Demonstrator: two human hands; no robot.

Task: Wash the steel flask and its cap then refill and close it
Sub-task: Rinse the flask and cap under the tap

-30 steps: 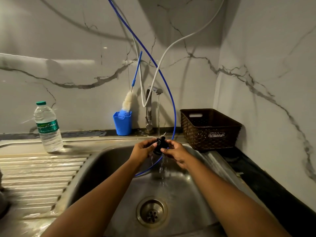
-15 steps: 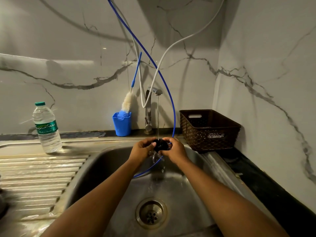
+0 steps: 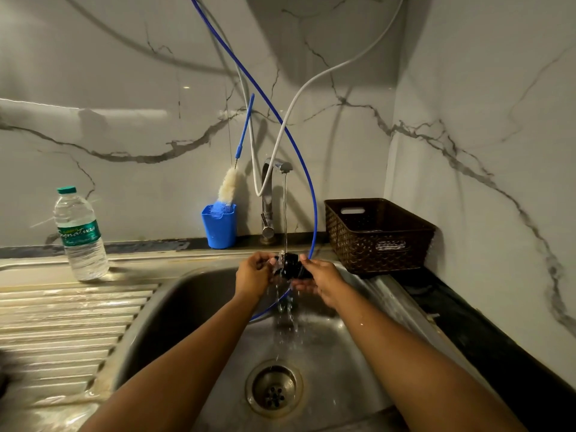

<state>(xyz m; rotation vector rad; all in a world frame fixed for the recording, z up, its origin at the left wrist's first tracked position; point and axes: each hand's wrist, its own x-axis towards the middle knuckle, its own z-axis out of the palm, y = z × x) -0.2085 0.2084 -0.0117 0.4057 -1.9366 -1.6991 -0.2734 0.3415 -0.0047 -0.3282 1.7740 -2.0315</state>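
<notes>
The black flask cap (image 3: 291, 265) is under the stream of water falling from the steel tap (image 3: 274, 182) above the sink (image 3: 193, 307). My left hand (image 3: 253, 277) pinches the cap's left side with curled fingers. My right hand (image 3: 321, 280) holds it from the right and below, fingers cupped under it. Water splashes off the cap down towards the drain (image 3: 274, 389). The steel flask is not in view.
A plastic water bottle (image 3: 80, 233) stands on the ribbed drainboard at left. A blue cup (image 3: 219, 226) with a bottle brush stands by the tap. A brown basket (image 3: 378, 233) sits at right. A blue hose (image 3: 307, 188) and a white hose (image 3: 299, 98) hang over the sink.
The cap has been turned between my hands under the stream. Both hands stay at the same spot over the sink, the right one now lower under the cap.
</notes>
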